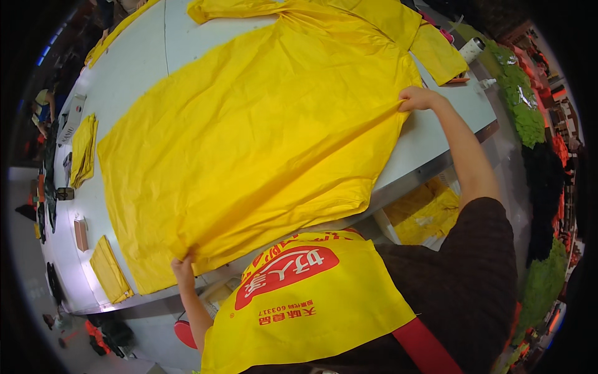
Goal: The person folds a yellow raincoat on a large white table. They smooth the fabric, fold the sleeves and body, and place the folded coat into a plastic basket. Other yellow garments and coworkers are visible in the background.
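Note:
A large yellow raincoat (249, 131) of thin, creased fabric lies spread over the white table, its sleeve parts toward the far side. My left hand (183, 269) is closed on its near edge at the table's front left. Farther off to the right, my right hand (418, 100) pinches the garment's right edge. Between the two hands the fabric is pulled into a long diagonal fold. Its near right corner hangs slightly past the table's edge.
Folded yellow pieces (111, 269) lie on the table's left, near a small brown box (81, 234). A white bottle (472, 50) stands at the far right. Below the table's edge, a bin (389, 225) holds yellow fabric. Green fabric (520, 93) is piled beyond the right side.

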Demonstrator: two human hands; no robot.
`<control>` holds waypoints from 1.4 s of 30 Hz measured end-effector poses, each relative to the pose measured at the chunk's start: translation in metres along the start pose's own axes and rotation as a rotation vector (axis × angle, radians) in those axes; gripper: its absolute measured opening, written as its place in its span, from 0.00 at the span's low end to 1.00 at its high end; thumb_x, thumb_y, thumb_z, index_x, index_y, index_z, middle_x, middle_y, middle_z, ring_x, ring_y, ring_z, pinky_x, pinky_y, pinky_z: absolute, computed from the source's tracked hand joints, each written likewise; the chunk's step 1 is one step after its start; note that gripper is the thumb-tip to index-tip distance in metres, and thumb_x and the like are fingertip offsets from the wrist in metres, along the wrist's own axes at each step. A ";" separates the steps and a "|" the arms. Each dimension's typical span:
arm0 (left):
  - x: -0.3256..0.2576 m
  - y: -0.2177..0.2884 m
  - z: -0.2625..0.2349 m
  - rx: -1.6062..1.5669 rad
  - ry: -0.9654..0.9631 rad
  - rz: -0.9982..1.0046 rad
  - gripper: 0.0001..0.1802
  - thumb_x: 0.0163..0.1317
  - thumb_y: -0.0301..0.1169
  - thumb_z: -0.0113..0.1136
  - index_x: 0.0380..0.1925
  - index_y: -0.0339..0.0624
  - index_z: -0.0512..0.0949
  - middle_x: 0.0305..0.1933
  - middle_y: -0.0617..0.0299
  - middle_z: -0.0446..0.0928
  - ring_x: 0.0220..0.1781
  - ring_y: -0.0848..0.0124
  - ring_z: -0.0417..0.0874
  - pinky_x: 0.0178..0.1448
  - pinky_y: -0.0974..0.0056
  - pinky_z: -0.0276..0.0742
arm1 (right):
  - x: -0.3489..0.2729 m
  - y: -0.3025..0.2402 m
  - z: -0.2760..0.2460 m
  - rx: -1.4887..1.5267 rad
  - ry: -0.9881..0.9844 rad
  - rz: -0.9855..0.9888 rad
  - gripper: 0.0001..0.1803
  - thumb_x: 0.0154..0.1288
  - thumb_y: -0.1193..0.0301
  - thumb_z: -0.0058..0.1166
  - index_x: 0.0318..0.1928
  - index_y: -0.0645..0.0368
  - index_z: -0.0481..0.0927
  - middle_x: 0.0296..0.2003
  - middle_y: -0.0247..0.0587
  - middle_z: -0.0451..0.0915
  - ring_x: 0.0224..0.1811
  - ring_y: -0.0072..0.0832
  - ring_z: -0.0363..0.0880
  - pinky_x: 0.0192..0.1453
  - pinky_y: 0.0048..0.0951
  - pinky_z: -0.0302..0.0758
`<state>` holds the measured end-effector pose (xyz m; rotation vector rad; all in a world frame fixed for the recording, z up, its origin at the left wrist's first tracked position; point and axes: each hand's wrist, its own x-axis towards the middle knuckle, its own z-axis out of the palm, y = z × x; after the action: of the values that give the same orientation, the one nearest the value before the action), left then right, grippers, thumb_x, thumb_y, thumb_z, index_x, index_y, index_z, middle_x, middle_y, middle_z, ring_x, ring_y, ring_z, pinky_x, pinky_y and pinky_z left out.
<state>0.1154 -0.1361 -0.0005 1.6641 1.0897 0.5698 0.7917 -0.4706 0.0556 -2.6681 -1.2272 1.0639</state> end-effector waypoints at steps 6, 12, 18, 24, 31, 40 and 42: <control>-0.001 0.023 -0.013 -0.017 -0.137 -0.240 0.10 0.54 0.29 0.56 0.34 0.33 0.77 0.31 0.67 0.77 0.33 0.78 0.72 0.39 0.71 0.68 | 0.010 -0.042 0.043 -0.362 0.279 0.222 0.15 0.52 0.63 0.52 0.39 0.55 0.78 0.39 0.42 0.79 0.47 0.39 0.75 0.59 0.58 0.54; 0.031 0.055 -0.002 0.207 -0.029 -0.209 0.20 0.57 0.39 0.57 0.41 0.33 0.74 0.38 0.60 0.76 0.38 0.75 0.74 0.41 0.70 0.70 | -0.020 -0.124 0.109 -0.209 0.741 -0.146 0.27 0.56 0.53 0.51 0.52 0.55 0.71 0.54 0.47 0.69 0.60 0.43 0.62 0.61 0.59 0.52; 0.035 0.039 0.006 -0.629 0.141 0.027 0.15 0.65 0.32 0.49 0.48 0.36 0.70 0.44 0.58 0.76 0.45 0.66 0.78 0.49 0.63 0.74 | -0.007 -0.137 0.169 -0.311 0.458 -0.009 0.43 0.57 0.43 0.45 0.67 0.50 0.51 0.69 0.45 0.43 0.71 0.45 0.37 0.63 0.66 0.39; 0.049 -0.038 -0.057 -1.394 -0.506 -0.259 0.25 0.65 0.40 0.49 0.58 0.39 0.63 0.51 0.59 0.71 0.46 0.69 0.75 0.49 0.64 0.73 | -0.026 -0.156 0.176 -0.252 0.469 -0.122 0.42 0.56 0.44 0.47 0.66 0.51 0.53 0.68 0.49 0.44 0.70 0.50 0.38 0.63 0.65 0.40; 0.074 -0.011 -0.008 -0.300 -0.203 0.050 0.22 0.58 0.25 0.51 0.55 0.39 0.68 0.50 0.62 0.73 0.42 0.69 0.77 0.48 0.67 0.73 | -0.062 -0.237 0.233 -0.367 0.352 -0.450 0.45 0.52 0.41 0.49 0.65 0.53 0.57 0.67 0.51 0.47 0.69 0.53 0.41 0.63 0.66 0.40; 0.090 -0.015 -0.031 0.145 0.151 0.107 0.10 0.57 0.26 0.56 0.38 0.36 0.79 0.31 0.60 0.78 0.32 0.75 0.77 0.38 0.71 0.74 | -0.054 -0.233 0.245 -0.427 0.419 -0.490 0.47 0.50 0.40 0.51 0.65 0.53 0.56 0.67 0.50 0.46 0.69 0.52 0.39 0.62 0.67 0.38; 0.085 -0.008 -0.036 0.182 0.341 0.100 0.10 0.57 0.26 0.56 0.39 0.37 0.78 0.30 0.59 0.78 0.31 0.75 0.77 0.35 0.71 0.73 | -0.055 -0.234 0.244 -0.418 0.411 -0.482 0.47 0.50 0.40 0.50 0.65 0.53 0.56 0.67 0.51 0.46 0.69 0.52 0.39 0.62 0.67 0.38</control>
<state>0.1243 -0.0445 -0.0062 1.8293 1.3406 0.8641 0.4671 -0.4074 -0.0338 -2.4334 -1.9987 0.1980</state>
